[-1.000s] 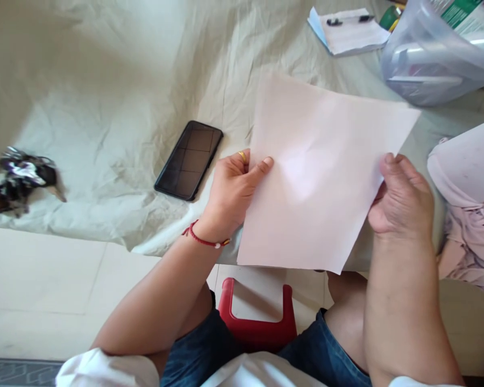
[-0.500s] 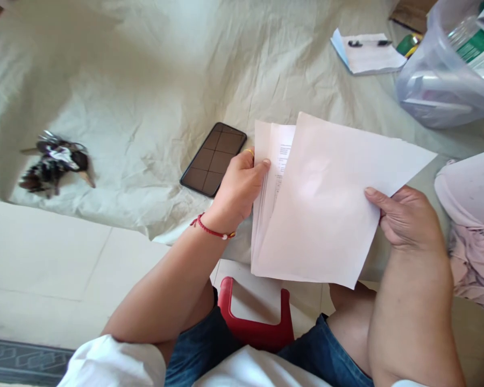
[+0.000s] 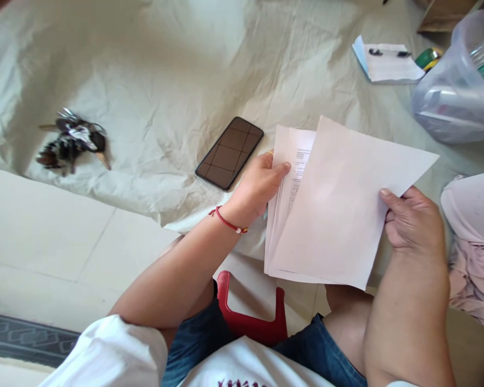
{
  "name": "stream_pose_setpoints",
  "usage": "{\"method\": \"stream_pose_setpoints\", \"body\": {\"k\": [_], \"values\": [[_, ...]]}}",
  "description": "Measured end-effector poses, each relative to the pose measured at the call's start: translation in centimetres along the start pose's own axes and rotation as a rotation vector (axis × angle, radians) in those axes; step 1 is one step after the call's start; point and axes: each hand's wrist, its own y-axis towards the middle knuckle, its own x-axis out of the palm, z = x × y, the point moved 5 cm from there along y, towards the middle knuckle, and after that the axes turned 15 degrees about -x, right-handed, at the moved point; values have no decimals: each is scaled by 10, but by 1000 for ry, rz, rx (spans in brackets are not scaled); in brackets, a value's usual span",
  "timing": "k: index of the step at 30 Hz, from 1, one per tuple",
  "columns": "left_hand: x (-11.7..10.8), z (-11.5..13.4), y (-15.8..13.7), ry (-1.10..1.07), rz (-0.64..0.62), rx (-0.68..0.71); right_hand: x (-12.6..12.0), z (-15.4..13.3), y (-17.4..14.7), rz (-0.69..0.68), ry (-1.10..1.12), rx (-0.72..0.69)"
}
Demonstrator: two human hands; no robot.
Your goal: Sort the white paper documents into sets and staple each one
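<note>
Several sheets of paper (image 3: 339, 209) are held up in front of me, fanned slightly apart. My left hand (image 3: 262, 185) pinches their left edge, thumb on top. There a strip of a printed page (image 3: 300, 156) shows between the plain sheets. My right hand (image 3: 413, 217) grips the right edge of the front sheet, which is blank on the side facing me and slants over the others. A black smartphone (image 3: 229, 153) lies on the cloth just beyond my left hand. My fingers behind the paper are hidden.
A crumpled pale cover (image 3: 165, 107) spreads ahead. On it are a bunch of dark and metal items (image 3: 76, 141), a notepad (image 3: 395, 67), a green tape-measure-like object (image 3: 427, 58) and a translucent bin (image 3: 447, 102). Pink fabric (image 3: 471, 269) is at right; a red stool (image 3: 250, 322) stands below.
My view has shifted, so the cover and its items appear farther right. Both hands keep their hold on the papers, whose fanned arrangement looks nearly the same.
</note>
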Motion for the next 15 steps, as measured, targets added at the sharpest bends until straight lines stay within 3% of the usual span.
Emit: {"method": "stream_pose_setpoints", "body": {"k": [6, 10, 15], "values": [[1, -3, 3, 2, -33, 80, 4, 2, -5, -140, -33, 114], [5, -7, 5, -26, -88, 55, 0, 2, -4, -118, -41, 117], [3, -3, 4, -56, -39, 99, -8, 3, -2, -38, -60, 46]]}}
